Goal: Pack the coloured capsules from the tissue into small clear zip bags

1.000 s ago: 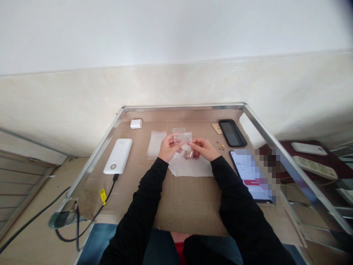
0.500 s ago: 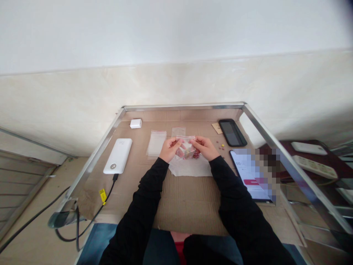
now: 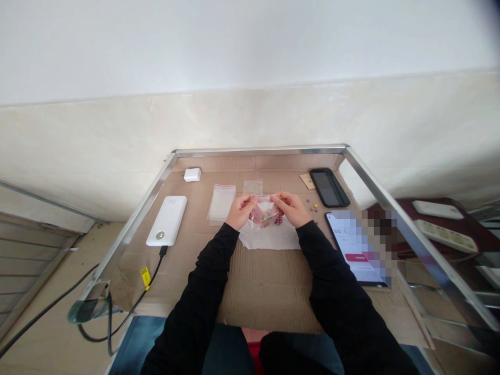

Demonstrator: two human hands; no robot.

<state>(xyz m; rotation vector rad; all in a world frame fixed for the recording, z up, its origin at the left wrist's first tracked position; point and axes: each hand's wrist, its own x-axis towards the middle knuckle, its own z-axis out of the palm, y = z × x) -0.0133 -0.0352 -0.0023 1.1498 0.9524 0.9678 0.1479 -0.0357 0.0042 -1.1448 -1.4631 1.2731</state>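
Now my left hand and right hand are drawn in close, thumbs and fingertips pinching the top of a clear zip bag from either side, near the middle of the frame. Since a moment ago, the bag has sunk a little and my hands have come nearer together. Small coloured pieces show through the plastic, too small to name, and red beads sit by my right hand, perhaps inside the bag; I cannot tell.

Below lies a white sheet on cardboard. Above my hands are two more clear bags, one with a red strip. To the upper right are a black phone and a few small beads. Lower right, a partly pixelated tablet shows a red button, its writing unreadable. On the left are a white power bank with its cable and a yellow tag; at the upper left sits a white charger.
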